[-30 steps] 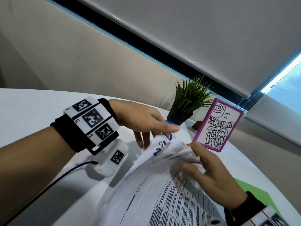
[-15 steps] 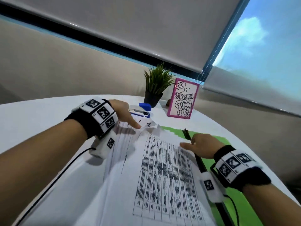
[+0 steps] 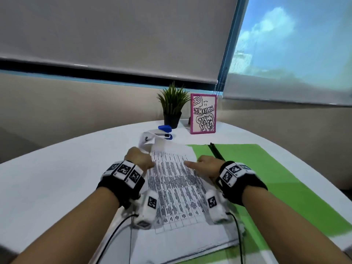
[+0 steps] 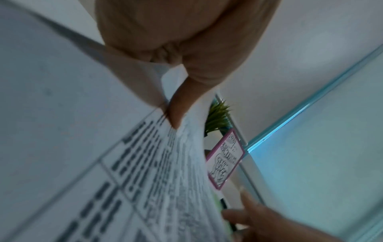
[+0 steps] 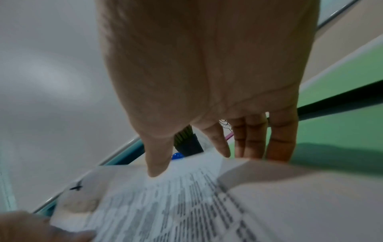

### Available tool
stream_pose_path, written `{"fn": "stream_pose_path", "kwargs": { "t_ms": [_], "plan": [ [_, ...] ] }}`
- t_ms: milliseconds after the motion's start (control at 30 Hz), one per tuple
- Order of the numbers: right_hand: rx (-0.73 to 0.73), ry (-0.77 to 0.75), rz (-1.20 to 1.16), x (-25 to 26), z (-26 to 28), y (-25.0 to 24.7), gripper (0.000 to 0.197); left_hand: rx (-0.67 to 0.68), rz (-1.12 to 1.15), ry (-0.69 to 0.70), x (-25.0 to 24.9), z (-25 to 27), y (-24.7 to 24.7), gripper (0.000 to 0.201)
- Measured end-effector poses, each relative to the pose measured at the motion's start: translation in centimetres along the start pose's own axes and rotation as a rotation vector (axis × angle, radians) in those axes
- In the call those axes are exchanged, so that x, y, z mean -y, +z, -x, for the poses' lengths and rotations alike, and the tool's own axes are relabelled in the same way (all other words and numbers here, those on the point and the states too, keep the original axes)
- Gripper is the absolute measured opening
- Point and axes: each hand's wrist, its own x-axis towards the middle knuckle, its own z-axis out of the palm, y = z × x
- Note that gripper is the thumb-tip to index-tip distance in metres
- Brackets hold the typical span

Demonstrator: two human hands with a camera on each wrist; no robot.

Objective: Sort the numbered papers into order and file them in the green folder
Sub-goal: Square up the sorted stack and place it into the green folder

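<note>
A stack of printed papers (image 3: pixel 177 187) lies flat on the white table, its right side overlapping the open green folder (image 3: pixel 276 178). My left hand (image 3: pixel 140 159) is at the stack's far left edge; in the left wrist view its thumb (image 4: pixel 178 111) and the fingers beneath pinch lifted sheets (image 4: pixel 145 180). My right hand (image 3: pixel 203 165) rests at the stack's right edge with straight fingers (image 5: pixel 250 140), index pointing left across the top sheet (image 5: pixel 186 204). A black bar (image 3: pixel 216 151) runs down the folder (image 5: pixel 342 131) beside that hand.
At the back of the table (image 3: pixel 57 168) stand a potted plant (image 3: pixel 172 107), a pink-framed card (image 3: pixel 203 114) and a blue stapler (image 3: pixel 165 131). A curled loose sheet (image 3: pixel 147 139) lies just beyond the stack. Cables trail from both wrist cameras.
The fanned, lifted papers have come down flat on the table and folder. My right hand let go and now lies straight on the stack; the left hand moved to the left edge.
</note>
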Motion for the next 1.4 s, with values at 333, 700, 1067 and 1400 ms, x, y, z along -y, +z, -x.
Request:
{"fn": "stream_pose_path", "kwargs": {
  "t_ms": [333,700,1067,1400],
  "plan": [
    [0.01,-0.159,-1.169,-3.5,4.2,-3.2,0.096,0.034,1.205,0.261,-6.5,2.0,-11.8,0.027],
    [-0.702,-0.621,-1.472,3.8,6.8,-6.5,0.034,0.002,1.067,0.454,-4.2,0.7,-12.8,0.035],
    [-0.506,-0.573,-1.158,0.6,3.8,-3.7,0.044,0.033,0.509,0.525,-0.1,-2.3,-12.8,0.053],
    [-0.68,-0.592,-1.127,2.8,2.9,-4.2,0.027,-0.122,0.745,0.567,-1.3,-2.9,-10.4,0.029]
  ]
}}
